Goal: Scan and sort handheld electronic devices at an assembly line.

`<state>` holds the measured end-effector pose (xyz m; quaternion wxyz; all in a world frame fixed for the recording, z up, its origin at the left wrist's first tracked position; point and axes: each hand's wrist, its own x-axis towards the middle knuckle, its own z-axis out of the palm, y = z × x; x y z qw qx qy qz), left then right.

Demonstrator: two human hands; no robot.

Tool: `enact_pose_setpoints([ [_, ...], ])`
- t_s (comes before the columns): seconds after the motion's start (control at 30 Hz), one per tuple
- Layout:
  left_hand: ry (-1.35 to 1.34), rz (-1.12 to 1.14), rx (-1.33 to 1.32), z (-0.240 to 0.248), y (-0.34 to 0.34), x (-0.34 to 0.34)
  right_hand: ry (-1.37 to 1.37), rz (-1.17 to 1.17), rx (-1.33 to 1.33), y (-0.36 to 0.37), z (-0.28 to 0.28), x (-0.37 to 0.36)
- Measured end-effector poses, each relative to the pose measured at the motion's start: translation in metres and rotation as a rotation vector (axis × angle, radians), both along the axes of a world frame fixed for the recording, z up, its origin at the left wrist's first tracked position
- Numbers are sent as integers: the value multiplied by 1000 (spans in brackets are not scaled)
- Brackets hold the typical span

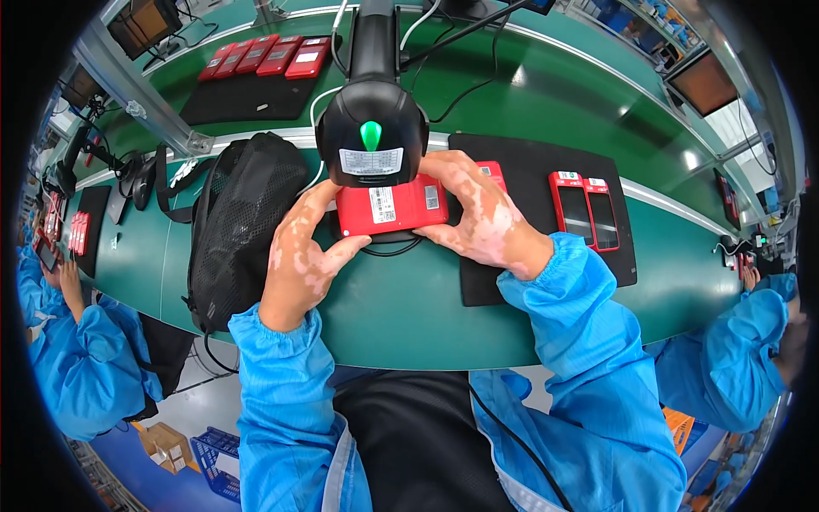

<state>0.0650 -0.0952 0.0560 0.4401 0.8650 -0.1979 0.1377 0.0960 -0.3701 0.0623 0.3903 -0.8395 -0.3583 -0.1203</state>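
1. A black mesh bag (pixel 249 218) lay to my left and a blue crate (pixel 207 459) sat on the floor; their contents I couldn't tell.
2. My left hand (pixel 300 256) and right hand (pixel 495 224) pinched opposite ends of the red device (pixel 408 209), thumbs spread from fingers.
3. It lay between them, just under the scanner (pixel 373 111).

Red labelled device (pixel 399 206) in both hands (pixel 495 226) beneath a black scanner (pixel 372 119), above a green table (pixel 409 307).
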Motion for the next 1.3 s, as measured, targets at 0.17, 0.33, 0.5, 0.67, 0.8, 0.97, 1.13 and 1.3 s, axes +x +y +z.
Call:
enact_pose_setpoints([
  [0.17, 9, -4, 0, 5, -1, -2, 44, -10, 16, 1, 2, -4],
  [0.33, -181, 18, 67, -10, -1, -1, -42, 11, 23, -1, 2, -8],
  [0.5, -236, -11, 18, -14, -4, 3, -72, 0, -13, -3, 0, -5],
  [0.67, -176, 40, 49, -8, 2, 2, -78, 8, 28, 6, 1, 0],
  [0.8, -316, -1, 252, 1, -7, -19, 372, -48, 611, 3, 9, -20],
  [0.97, 38, -88, -194, -28, -48, -50, 375, -257, 460, -30, 16, -44],
  [1.13, 20, -49, -99, -19, -53, -66, 330, -164, 606, -26, -7, -79],
  [1.3, 35, -111, -5, -21, -49, -65, 355, -286, 467, -23, -16, -86],
])
